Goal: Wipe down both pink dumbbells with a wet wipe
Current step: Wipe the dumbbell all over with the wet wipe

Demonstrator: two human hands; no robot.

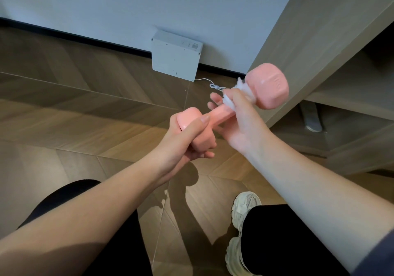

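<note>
One pink dumbbell [267,86] is held in the air in front of me, tilted up to the right. My left hand [187,139] grips its lower head, thumb laid across the top. My right hand [238,118] is wrapped around the bar just below the upper head and holds a crumpled white wet wipe [232,98] against it. Bits of the wipe stick out above and below my fingers. Only this one dumbbell is in view.
A wooden shelf unit [341,62] stands close on the right, its side panel just behind the dumbbell. A white box [174,56] leans on the wall with a thin white cable [213,85] on the wooden floor. My knees and a white sneaker [243,209] are below.
</note>
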